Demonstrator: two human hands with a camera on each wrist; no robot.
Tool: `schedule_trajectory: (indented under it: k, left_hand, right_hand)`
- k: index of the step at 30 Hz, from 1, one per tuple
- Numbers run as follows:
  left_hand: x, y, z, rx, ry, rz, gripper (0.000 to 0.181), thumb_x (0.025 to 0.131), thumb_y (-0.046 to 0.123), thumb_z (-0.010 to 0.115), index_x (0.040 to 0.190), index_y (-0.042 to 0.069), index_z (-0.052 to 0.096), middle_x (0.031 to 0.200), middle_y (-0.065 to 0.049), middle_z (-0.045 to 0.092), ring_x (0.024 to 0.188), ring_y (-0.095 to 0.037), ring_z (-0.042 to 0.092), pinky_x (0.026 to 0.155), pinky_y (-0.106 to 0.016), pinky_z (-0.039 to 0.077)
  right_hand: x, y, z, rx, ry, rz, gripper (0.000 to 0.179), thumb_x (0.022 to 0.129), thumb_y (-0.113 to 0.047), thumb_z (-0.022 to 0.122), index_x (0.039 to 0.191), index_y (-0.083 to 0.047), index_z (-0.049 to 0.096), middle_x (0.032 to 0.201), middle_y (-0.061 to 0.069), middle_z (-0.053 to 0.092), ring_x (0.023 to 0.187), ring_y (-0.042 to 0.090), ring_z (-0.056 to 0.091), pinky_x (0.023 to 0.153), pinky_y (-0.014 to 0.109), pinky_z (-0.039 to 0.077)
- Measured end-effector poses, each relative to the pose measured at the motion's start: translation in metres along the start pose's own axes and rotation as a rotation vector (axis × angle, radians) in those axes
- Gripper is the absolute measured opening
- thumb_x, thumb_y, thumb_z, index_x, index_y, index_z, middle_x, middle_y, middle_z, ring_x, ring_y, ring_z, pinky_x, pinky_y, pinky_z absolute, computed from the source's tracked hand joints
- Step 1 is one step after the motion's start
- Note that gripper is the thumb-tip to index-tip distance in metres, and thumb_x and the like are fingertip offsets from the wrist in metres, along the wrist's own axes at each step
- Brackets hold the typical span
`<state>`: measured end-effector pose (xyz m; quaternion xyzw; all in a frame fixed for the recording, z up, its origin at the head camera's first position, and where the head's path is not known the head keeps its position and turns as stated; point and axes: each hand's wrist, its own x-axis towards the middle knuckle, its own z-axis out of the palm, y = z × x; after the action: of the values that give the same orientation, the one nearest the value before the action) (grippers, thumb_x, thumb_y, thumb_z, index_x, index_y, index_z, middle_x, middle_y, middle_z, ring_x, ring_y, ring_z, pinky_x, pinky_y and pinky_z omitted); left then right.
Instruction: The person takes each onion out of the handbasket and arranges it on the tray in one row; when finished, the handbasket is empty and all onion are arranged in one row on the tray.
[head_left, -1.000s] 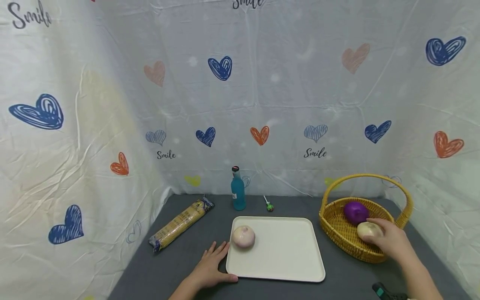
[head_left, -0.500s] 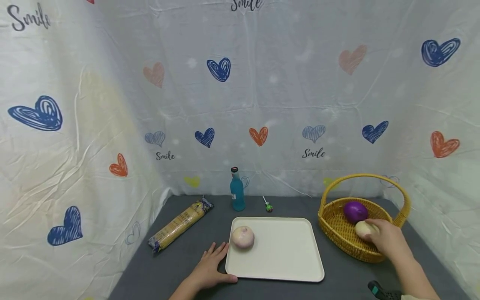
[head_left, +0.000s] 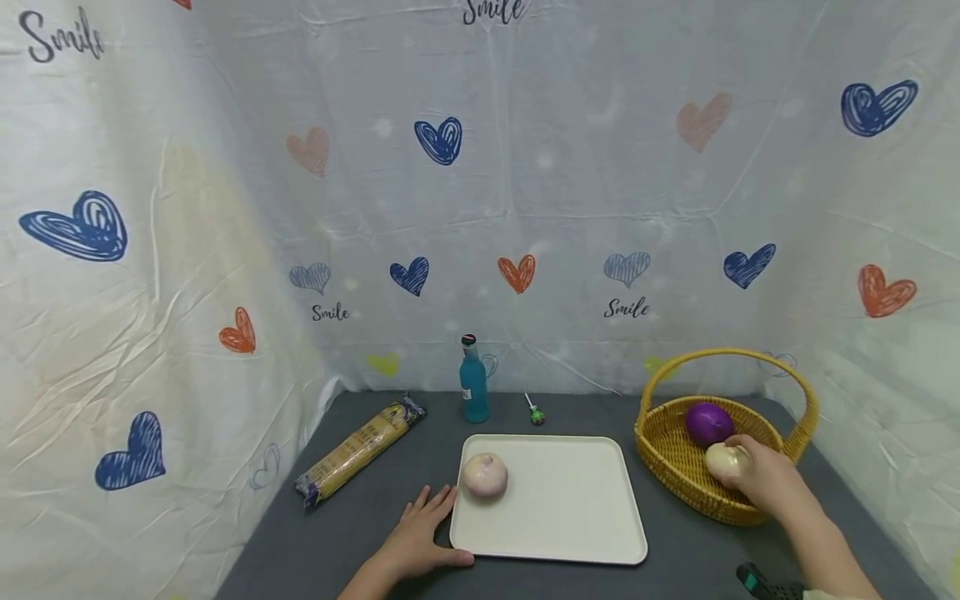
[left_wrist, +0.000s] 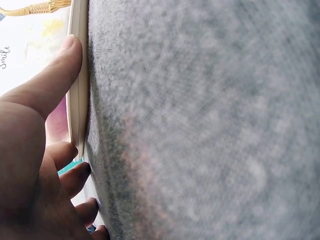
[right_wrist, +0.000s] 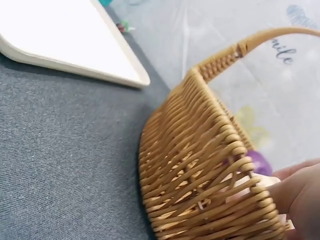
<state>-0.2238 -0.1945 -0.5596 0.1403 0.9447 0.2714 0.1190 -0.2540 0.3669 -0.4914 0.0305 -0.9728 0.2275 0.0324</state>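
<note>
In the head view my right hand (head_left: 765, 473) reaches into the wicker basket (head_left: 693, 492) and grips a white onion (head_left: 722, 461) by its side. A shiny purple onion (head_left: 708, 423) lies in the basket just behind it. In the right wrist view the basket's woven wall (right_wrist: 195, 165) hides most of the held onion. My left hand (head_left: 420, 537) is spread at the left front corner of the white tray (head_left: 570, 500), thumb along the near rim and fingertips at the left side. A pinkish-white onion (head_left: 485, 476) sits on the tray's left part.
A long yellow packet with blue ends (head_left: 360, 450) lies at the left of the grey table. Behind the tray stand a blue bottle (head_left: 474, 387) and a lollipop (head_left: 536, 412). The basket's handle (head_left: 731, 352) arches above it. A heart-printed sheet (head_left: 555, 192) hangs behind.
My right hand and the white onion have shifted slightly left inside the basket, closer to its middle. The left hand keeps its place at the tray.
</note>
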Motion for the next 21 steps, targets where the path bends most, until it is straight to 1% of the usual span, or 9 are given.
schedule_trajectory:
  k: [4, 6, 9, 12, 14, 16, 18, 21]
  left_hand:
    - [0.000, -0.002, 0.001, 0.003, 0.000, 0.003, 0.116, 0.069, 0.073, 0.077, 0.157, 0.010, 0.036, 0.162, -0.017, 0.035, 0.151, -0.053, 0.015, 0.112, -0.078, 0.014]
    - [0.000, -0.002, 0.001, 0.003, -0.006, -0.006, 0.117, 0.069, 0.076, 0.076, 0.158, 0.011, 0.036, 0.163, -0.017, 0.034, 0.151, -0.052, 0.015, 0.114, -0.077, 0.013]
    - [0.001, -0.002, 0.001, -0.002, -0.002, -0.010, 0.116, 0.068, 0.075, 0.077, 0.157, 0.012, 0.037, 0.162, -0.016, 0.035, 0.151, -0.051, 0.015, 0.114, -0.076, 0.013]
    - [0.001, -0.001, 0.001, 0.007, -0.003, -0.009, 0.115, 0.070, 0.073, 0.077, 0.158, 0.012, 0.036, 0.163, -0.015, 0.035, 0.152, -0.050, 0.015, 0.114, -0.076, 0.014]
    - [0.001, 0.000, 0.001, 0.011, -0.002, -0.004, 0.114, 0.070, 0.071, 0.078, 0.158, 0.011, 0.036, 0.162, -0.015, 0.035, 0.151, -0.051, 0.015, 0.113, -0.077, 0.014]
    - [0.001, 0.000, 0.001, 0.017, -0.005, -0.005, 0.115, 0.071, 0.071, 0.078, 0.158, 0.012, 0.035, 0.163, -0.015, 0.034, 0.151, -0.051, 0.015, 0.114, -0.076, 0.014]
    - [0.000, 0.001, 0.001, 0.013, 0.002, -0.005, 0.115, 0.070, 0.072, 0.079, 0.158, 0.012, 0.035, 0.162, -0.016, 0.035, 0.151, -0.051, 0.015, 0.114, -0.076, 0.014]
    - [0.001, 0.000, 0.001, 0.014, 0.008, -0.004, 0.116, 0.069, 0.073, 0.078, 0.158, 0.012, 0.035, 0.162, -0.016, 0.035, 0.151, -0.051, 0.015, 0.114, -0.076, 0.014]
  right_hand:
    - [-0.008, -0.004, -0.006, 0.017, 0.027, -0.014, 0.070, 0.085, -0.037, 0.081, 0.133, 0.005, 0.054, 0.121, 0.038, 0.061, 0.100, 0.060, 0.059, 0.072, 0.061, 0.051]
    - [-0.011, -0.007, -0.010, 0.025, 0.040, -0.020, 0.073, 0.086, -0.043, 0.079, 0.135, 0.005, 0.053, 0.123, 0.038, 0.060, 0.100, 0.060, 0.059, 0.071, 0.060, 0.052]
    - [-0.015, -0.011, -0.014, 0.039, 0.054, -0.027, 0.078, 0.087, -0.050, 0.076, 0.138, 0.004, 0.052, 0.125, 0.039, 0.059, 0.098, 0.057, 0.062, 0.070, 0.058, 0.053]
    - [-0.018, -0.016, -0.016, 0.050, 0.065, -0.023, 0.081, 0.088, -0.055, 0.073, 0.140, 0.003, 0.051, 0.126, 0.037, 0.060, 0.089, 0.043, 0.066, 0.065, 0.051, 0.052]
    - [-0.021, -0.021, -0.017, 0.056, 0.079, -0.024, 0.081, 0.088, -0.056, 0.073, 0.141, 0.002, 0.052, 0.125, 0.035, 0.061, 0.085, 0.033, 0.065, 0.063, 0.044, 0.050]
    - [-0.024, -0.028, -0.017, 0.064, 0.102, -0.034, 0.079, 0.088, -0.055, 0.074, 0.140, 0.000, 0.053, 0.124, 0.034, 0.062, 0.083, 0.027, 0.062, 0.062, 0.040, 0.048]
    - [-0.026, -0.035, -0.017, 0.074, 0.134, -0.051, 0.076, 0.087, -0.052, 0.076, 0.139, -0.001, 0.056, 0.125, 0.033, 0.063, 0.085, 0.030, 0.064, 0.063, 0.040, 0.048]
    - [-0.029, -0.048, -0.015, 0.094, 0.182, -0.085, 0.072, 0.086, -0.048, 0.079, 0.137, -0.001, 0.058, 0.127, 0.033, 0.062, 0.094, 0.040, 0.065, 0.066, 0.045, 0.052]
